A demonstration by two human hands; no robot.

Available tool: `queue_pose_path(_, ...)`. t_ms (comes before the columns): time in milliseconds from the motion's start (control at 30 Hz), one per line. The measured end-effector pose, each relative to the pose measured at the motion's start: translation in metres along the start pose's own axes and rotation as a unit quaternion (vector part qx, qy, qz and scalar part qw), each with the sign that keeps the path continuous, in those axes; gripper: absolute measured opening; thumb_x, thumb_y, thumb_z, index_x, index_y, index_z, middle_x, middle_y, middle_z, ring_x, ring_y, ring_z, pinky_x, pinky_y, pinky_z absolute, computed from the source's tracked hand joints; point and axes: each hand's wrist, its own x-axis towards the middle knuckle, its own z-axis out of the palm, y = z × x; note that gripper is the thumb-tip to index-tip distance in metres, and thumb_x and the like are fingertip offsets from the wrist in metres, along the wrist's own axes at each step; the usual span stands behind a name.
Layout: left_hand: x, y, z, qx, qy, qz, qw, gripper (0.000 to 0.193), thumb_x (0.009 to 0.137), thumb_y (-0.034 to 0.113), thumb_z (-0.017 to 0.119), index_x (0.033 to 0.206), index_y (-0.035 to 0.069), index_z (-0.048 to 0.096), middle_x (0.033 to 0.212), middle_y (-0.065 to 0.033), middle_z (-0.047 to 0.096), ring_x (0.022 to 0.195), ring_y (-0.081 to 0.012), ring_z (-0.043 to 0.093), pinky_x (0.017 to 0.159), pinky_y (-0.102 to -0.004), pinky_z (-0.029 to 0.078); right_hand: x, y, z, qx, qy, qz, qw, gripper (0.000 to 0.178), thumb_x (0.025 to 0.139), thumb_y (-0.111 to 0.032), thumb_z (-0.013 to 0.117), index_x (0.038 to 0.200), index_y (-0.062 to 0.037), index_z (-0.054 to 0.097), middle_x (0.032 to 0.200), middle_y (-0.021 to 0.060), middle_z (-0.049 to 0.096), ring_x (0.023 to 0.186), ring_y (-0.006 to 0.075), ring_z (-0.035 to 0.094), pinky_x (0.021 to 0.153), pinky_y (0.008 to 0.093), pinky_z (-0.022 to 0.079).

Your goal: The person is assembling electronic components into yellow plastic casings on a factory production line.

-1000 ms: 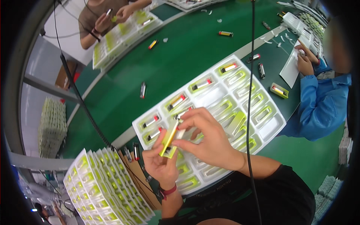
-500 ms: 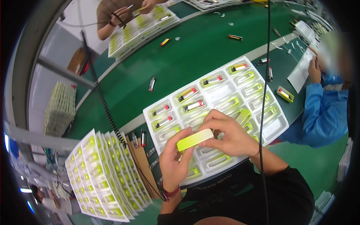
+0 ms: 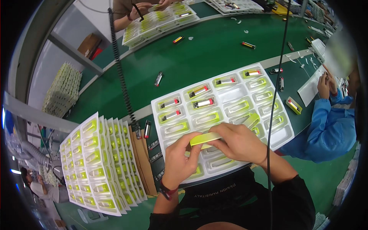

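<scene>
Above a white plastic tray (image 3: pixel 156 111), I hold a yellow-green plastic case (image 3: pixel 206 138) that fades to white at one end. My left hand (image 3: pixel 180 159) grips its green end between thumb and fingers. The thumb and fingers of my right hand (image 3: pixel 242 143) pinch its pale end. Many tray pockets carry open green case shells; in several at the far and left sides lie cylindrical metal cells with red ends, such as this cell (image 3: pixel 203 103). A loose green case (image 3: pixel 251 121) leans across the pockets just beyond my right hand. My fingers partly cover the held case.
To the left stands a tilted stack of filled trays (image 3: pixel 90 165) beside cardboard (image 3: pixel 142 168). Loose cells (image 3: pixel 158 79) are scattered over the green table (image 3: pixel 214 42). A black cable (image 3: pixel 274 103) hangs at my right. A person in blue sleeves (image 3: pixel 326 130) works to the right, another across the table.
My view has shifted slightly. The held case now shows its narrower side, and both hands have closed further around it, with the right fingers over its pale end.
</scene>
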Motion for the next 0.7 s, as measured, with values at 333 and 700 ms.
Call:
queue_pose_path(333,0.014,0.016,0.008,0.144,0.003,0.122,0.982,0.026,0.079,0.0,0.071,0.104,-0.002,0.067,0.093,-0.0164,0.068,0.081,-0.0267,0.067,0.074,-0.0297,0.051,-0.016,0.008,0.003,-0.002,0.057,-0.022,0.998,0.029,0.077,-0.007,0.07,0.104,-0.0016,0.058,0.079,0.0128,0.058,0.065,0.033,0.061,0.056,0.0401,0.049)
queue_pose_path(700,0.106,-0.016,-0.044,0.184,-0.019,0.022,0.983,0.037,0.079,0.014,0.078,0.112,0.004,0.065,0.097,-0.0108,0.068,0.078,-0.0183,0.063,0.064,-0.0284,0.052,0.021,0.067,-0.053,-0.122,0.11,-0.031,0.986,0.021,0.079,-0.011,0.071,0.098,-0.0064,0.065,0.09,0.009,0.056,0.082,0.0272,0.058,0.071,0.0381,0.049)
